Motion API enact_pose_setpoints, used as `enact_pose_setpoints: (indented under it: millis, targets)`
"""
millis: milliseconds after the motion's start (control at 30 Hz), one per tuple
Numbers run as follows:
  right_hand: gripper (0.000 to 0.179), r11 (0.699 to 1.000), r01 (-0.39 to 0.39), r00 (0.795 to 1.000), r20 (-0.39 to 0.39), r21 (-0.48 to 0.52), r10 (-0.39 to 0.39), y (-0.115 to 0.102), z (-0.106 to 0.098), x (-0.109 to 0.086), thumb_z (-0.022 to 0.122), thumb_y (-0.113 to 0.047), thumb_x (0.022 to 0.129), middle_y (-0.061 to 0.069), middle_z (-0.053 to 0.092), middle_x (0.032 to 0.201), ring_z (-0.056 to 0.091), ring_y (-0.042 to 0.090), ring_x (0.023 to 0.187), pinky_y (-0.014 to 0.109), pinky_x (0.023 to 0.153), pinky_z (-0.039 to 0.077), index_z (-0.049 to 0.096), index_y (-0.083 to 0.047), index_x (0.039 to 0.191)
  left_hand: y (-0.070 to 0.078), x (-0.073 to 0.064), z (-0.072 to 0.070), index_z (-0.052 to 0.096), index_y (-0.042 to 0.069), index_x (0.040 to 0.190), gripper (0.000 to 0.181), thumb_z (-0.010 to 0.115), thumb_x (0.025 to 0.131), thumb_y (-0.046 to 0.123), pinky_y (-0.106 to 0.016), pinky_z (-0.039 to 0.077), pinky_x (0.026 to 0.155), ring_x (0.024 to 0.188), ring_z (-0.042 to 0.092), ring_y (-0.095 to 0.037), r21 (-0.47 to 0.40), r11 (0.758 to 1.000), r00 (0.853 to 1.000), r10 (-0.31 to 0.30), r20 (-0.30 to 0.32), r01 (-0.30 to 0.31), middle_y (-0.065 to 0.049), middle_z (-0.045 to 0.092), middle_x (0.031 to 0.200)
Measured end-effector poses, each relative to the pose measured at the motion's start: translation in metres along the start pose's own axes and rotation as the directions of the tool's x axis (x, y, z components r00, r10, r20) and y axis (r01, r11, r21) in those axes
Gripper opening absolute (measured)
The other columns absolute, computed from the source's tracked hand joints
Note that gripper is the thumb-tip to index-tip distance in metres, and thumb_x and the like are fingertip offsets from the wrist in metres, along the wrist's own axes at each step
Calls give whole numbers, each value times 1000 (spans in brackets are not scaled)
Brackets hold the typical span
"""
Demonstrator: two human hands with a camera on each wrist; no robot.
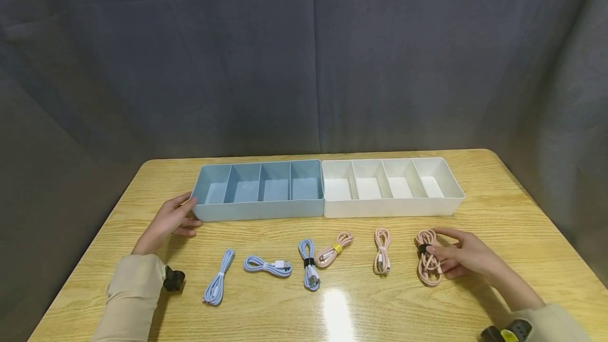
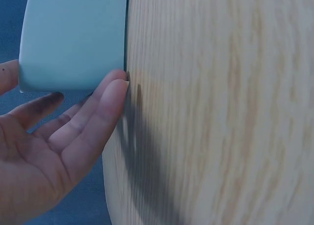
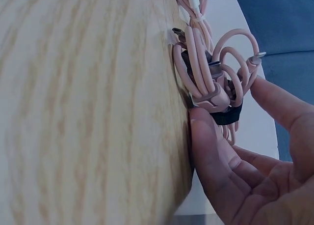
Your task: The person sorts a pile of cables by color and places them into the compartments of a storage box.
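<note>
My left hand (image 1: 172, 219) touches the left end of a blue four-compartment box (image 1: 258, 210), its fingers fairly straight; in the left wrist view the fingertips (image 2: 116, 90) lie by the box's lower edge. At the right, my right hand (image 1: 467, 255) holds a coiled pink charging cable (image 1: 429, 265) with a black strap, the thumb on one side and fingers on the other. The right wrist view shows this cable (image 3: 198, 63) between the fingertips. A second pink cable (image 1: 381, 252) lies to its left, and a third pink cable (image 1: 335, 250) has a yellow tie.
A white four-compartment box (image 1: 394, 208) stands end to end with the blue one. Several blue cables lie in front: one with a black strap (image 1: 309, 265), one lying crosswise (image 1: 267, 266), one slanted (image 1: 218, 279). Grey curtains (image 1: 304, 67) surround the wooden table (image 1: 266, 321).
</note>
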State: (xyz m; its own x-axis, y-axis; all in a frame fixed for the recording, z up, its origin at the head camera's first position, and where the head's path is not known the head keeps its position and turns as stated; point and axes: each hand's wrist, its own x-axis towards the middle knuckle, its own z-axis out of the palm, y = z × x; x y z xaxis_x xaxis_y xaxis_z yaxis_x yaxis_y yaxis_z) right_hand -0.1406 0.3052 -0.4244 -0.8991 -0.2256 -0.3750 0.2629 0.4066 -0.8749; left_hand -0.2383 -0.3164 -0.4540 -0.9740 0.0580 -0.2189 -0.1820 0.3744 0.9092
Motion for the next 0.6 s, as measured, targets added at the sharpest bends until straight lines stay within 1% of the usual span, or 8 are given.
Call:
enact_pose_setpoints:
  millis: [167, 400, 600]
  targets:
    - [80, 1000, -11, 1000, -14, -14, 11, -2, 1, 1, 63, -25, 87, 9, 62, 74, 63, 20, 63, 37, 57, 56, 15, 10, 141, 0, 0, 0, 15, 9, 147, 88, 47, 85, 61, -40, 56, 64, 76, 66, -19, -8, 1000, 1000, 5, 0, -5, -33, 44, 123]
    - [72, 999, 17, 998, -59, -51, -20, -3, 5, 1, 62, -19, 87, 9, 63, 69, 63, 20, 60, 36, 55, 56, 22, 14, 137, -3, 1, -2, 15, 11, 147, 86, 49, 85, 59, -41, 56, 65, 76, 66, -19, -20, 1000, 1000, 3, 6, -2, -33, 42, 125]
    - [68, 997, 28, 996, -84, -78, -35, -2, 5, 2, 61, -16, 87, 7, 62, 66, 62, 20, 59, 35, 54, 56, 25, 15, 135, -3, 1, -2, 15, 11, 147, 91, 51, 81, 63, -42, 56, 65, 77, 66, -19, -37, 999, 1000, 7, 10, -7, -33, 42, 126]
